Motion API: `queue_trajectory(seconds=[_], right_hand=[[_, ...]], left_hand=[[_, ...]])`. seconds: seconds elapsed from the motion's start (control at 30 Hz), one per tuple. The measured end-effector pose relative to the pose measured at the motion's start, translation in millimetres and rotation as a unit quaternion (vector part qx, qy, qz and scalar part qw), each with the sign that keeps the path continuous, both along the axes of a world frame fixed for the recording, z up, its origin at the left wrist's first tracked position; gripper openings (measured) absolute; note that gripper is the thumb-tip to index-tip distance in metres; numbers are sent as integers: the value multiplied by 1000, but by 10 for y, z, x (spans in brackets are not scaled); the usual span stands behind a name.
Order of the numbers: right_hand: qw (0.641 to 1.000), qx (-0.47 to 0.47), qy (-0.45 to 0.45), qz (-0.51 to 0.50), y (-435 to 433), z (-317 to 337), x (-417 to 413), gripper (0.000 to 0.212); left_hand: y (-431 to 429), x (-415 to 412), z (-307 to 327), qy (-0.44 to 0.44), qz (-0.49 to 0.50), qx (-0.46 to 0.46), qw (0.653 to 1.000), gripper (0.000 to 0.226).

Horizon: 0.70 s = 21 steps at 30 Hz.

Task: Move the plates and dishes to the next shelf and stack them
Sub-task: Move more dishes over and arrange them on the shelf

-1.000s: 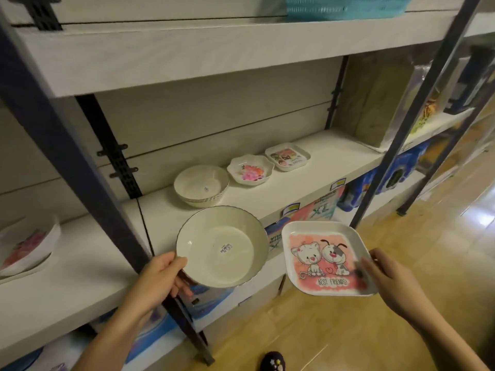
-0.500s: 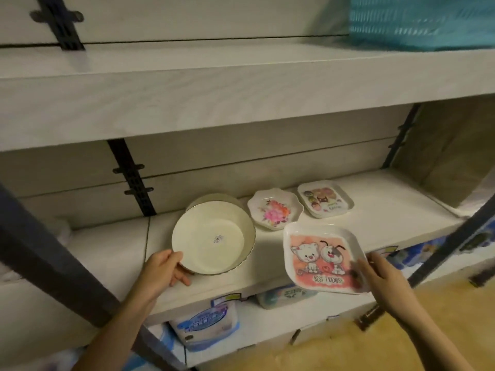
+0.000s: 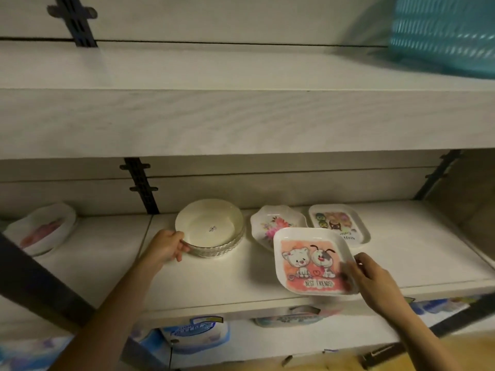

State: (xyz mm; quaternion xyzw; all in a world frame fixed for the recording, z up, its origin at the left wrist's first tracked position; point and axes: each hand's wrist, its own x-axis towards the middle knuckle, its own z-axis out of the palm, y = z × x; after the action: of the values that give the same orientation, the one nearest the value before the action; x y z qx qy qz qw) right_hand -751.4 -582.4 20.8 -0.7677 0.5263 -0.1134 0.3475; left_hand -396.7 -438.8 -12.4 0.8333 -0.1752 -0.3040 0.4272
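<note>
Shelf [image 3: 107,263] of pale wood — left grip [image 3: 164,247] curled on cream bowl [image 3: 206,226], right grip [image 3: 375,279] pinching cartoon plate [image 3: 310,261].

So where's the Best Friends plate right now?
Head view, right of centre: the plate is held in the right hand over the front of the shelf, just before the floral dish.

the white shelf [image 3: 227,285] carries 3 things near its back edge: a stack of cream bowls [image 3: 211,228] by the board seam, a flower dish [image 3: 267,223] just beside it, then a cartoon tray [image 3: 337,223]. a pile of plates [image 3: 40,228] sits far left.
</note>
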Motion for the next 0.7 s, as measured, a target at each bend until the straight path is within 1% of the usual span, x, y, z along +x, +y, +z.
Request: queue_trajectory(seconds=[0.13,0.2,0.27,0.4,0.53,0.7], right_hand=[[1000,2,9,9,-107,-55,5,26],[1000,-1,9,6,-148,-102,-8,27],[1000,3,7,-2,-173,-131,-19,28],[1000,0,-2,-9,-233,-200,-26,27],[1000,-6,-6,-7,-435,-282,-135,28],[1000,0,-30,-2,-846,-267,-345,29]], left_hand=[[-62,38,-101,-32,-11,21,999,39],[-47,47,-116,-63,-34,61,996,42],[-23,16,-93,-111,-60,98,987,42],[8,-78,-26,-208,-64,107,970,32],[-41,-259,77,-243,-87,93,961,22],[-211,-707,237,-310,-97,115,939,16]])
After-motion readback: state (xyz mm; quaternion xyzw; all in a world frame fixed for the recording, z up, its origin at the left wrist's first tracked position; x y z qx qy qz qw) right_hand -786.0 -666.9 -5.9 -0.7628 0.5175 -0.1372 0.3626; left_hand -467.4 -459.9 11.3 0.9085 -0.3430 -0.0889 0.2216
